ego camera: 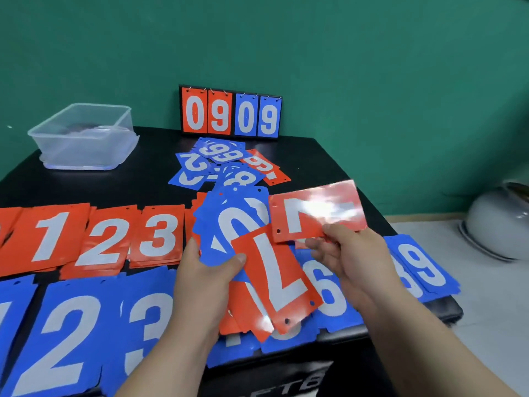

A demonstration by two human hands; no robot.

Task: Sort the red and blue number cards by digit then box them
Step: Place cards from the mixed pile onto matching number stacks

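Two grips are shown. A single red card is pinched at its lower edge between the thumb and the curled fingers of the right hand. It is held flat and sideways, and its digit is washed out by glare. A fanned stack of cards is gripped by the left hand, with the thumb pressed onto the front. The fingers behind the stack are hidden, so their position cannot be told. At the front of that stack a red 7 is seen upside down, and a blue 0 is seen behind it.

Below and around the hands, sorted piles are laid in two rows on the black table. In the farther row the red 1 pile, red 2 pile and red 3 pile are set side by side. In the nearer row the blue 2 pile and blue 3 pile lie to the left of the hands. The blue 6 pile lies partly under the right hand, and the blue 9 pile lies at the right edge.

Farther back, a loose heap of mixed cards is spread out. Behind it a scoreboard stand showing 0909 is propped at the green wall. A clear plastic box is placed at the table's far left corner.
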